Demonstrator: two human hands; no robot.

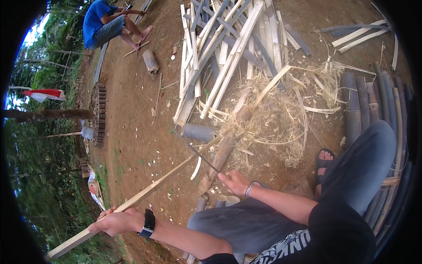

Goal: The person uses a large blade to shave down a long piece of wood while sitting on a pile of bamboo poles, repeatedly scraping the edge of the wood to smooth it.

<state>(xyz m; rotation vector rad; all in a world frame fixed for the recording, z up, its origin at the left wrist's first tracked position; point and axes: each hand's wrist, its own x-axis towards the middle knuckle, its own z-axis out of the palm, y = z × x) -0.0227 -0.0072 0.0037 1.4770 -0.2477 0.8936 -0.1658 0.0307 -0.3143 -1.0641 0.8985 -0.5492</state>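
Note:
My left hand (115,221), with a dark watch at its wrist, is closed around a long pale bamboo strip (162,179). The strip slants from the lower left up to a brown log (220,160) on the ground, where its far part meets the shavings. In my right hand (236,182) is a knife whose long, thin dark blade (193,148) crosses the strip. My fingers hide the knife's handle. A broad pale peel (271,86) curves up beyond the log. Whether it is joined to the strip, I cannot tell.
Curly shavings (281,121) cover the ground past the log. Behind them lies a heap of split bamboo (237,48). Dark bamboo poles (351,103) lie at my right. A person in a blue shirt (97,20) sits at the far left, near a short log (150,61).

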